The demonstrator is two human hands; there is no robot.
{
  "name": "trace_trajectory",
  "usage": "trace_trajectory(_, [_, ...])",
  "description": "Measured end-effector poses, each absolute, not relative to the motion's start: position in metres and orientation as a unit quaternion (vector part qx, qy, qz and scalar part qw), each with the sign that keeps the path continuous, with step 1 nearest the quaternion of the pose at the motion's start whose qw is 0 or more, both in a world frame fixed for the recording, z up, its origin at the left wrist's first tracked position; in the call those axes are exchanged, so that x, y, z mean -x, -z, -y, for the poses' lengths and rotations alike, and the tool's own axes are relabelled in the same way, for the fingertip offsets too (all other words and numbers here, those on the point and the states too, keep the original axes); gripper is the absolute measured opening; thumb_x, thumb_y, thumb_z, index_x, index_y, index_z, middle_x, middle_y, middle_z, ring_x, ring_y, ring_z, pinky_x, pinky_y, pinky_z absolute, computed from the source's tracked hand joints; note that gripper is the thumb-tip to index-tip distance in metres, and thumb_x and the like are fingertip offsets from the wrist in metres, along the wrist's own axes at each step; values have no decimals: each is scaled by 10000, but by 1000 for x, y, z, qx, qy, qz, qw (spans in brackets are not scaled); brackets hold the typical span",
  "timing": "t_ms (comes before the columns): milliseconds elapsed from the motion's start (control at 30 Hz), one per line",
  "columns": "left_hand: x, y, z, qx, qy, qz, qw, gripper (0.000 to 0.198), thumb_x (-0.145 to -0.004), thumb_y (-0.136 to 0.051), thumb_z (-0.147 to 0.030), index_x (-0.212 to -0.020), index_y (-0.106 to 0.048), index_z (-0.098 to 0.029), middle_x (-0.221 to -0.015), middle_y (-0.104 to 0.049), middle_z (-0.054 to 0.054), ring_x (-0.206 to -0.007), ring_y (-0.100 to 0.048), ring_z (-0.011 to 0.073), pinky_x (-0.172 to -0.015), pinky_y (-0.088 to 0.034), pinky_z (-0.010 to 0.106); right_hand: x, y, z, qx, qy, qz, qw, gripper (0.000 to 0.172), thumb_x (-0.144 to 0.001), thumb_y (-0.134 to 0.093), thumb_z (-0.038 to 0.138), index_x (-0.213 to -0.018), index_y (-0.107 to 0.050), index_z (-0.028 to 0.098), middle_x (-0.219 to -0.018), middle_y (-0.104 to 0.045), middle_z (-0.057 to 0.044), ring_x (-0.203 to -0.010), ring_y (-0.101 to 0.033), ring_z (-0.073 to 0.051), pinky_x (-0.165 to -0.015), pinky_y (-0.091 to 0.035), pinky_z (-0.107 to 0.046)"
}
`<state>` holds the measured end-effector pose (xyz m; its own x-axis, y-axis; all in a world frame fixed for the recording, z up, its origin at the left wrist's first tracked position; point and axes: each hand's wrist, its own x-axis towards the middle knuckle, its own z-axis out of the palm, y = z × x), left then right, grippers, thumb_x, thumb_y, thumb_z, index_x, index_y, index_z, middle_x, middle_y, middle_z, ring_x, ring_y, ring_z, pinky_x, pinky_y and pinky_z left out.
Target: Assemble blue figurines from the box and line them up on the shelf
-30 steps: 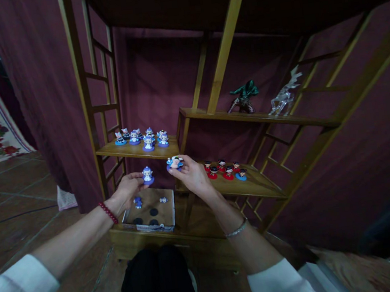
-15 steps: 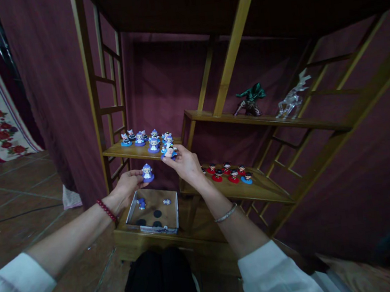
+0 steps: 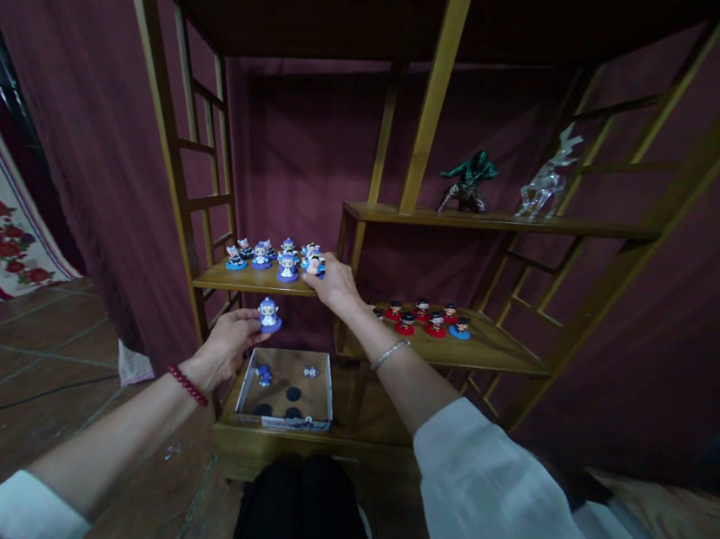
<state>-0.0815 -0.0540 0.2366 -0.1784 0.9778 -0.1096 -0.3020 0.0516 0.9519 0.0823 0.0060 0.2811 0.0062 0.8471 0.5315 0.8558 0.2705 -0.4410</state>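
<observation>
My left hand [image 3: 235, 337] pinches a small white figurine with a purple cap and round purple base [image 3: 267, 314], held upright above the cardboard tray and below the front edge of the upper left shelf [image 3: 223, 279]. At that shelf's right front corner, my right hand [image 3: 336, 285] has its fingers closed on a pale figurine with a blue base [image 3: 314, 265]. Whether that base rests on the wood I cannot tell. Several purple and white figurines [image 3: 287, 266] stand beside it, with pink and blue ones [image 3: 235, 257] farther left.
The shallow cardboard tray [image 3: 329, 387] holds two figurines and several dark discs. Several red-based figurines and a blue-based one [image 3: 460, 328] stand on the lower right shelf. A green-cloaked figure [image 3: 471, 183] and a clear deer-like figure [image 3: 549, 176] are above. Wooden posts [image 3: 168, 153] frame the shelves.
My right hand has moved its figurine slightly up and inward, to the front corner of the upper left shelf. My left hand still holds its figurine, nearly in the same place.
</observation>
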Motion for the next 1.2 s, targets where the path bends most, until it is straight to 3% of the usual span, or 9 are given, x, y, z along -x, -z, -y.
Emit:
trace_trajectory(933, [88, -228, 45, -357, -580, -484, 549, 163, -670, -502, 83, -712, -544, -68, -698, -628, 75, -589, -621, 119, -590, -515, 227, -72, -277, -17, 672, 22, 676, 300, 353, -778, -532, 366, -1026, -507, 116, -1006, -640, -156, -941, -602, -260, -772, -456, -330])
trace_trajectory(1200, [90, -231, 43, -355, -580, -486, 549, 161, -666, -493, 84, -692, -548, -65, -658, -615, 59, -551, -597, 98, -568, -504, 214, -72, -277, -15, 671, 26, 673, 310, 418, -772, -532, 338, -1124, -445, 129, -983, -645, -142, -925, -606, -260, -777, -456, -335])
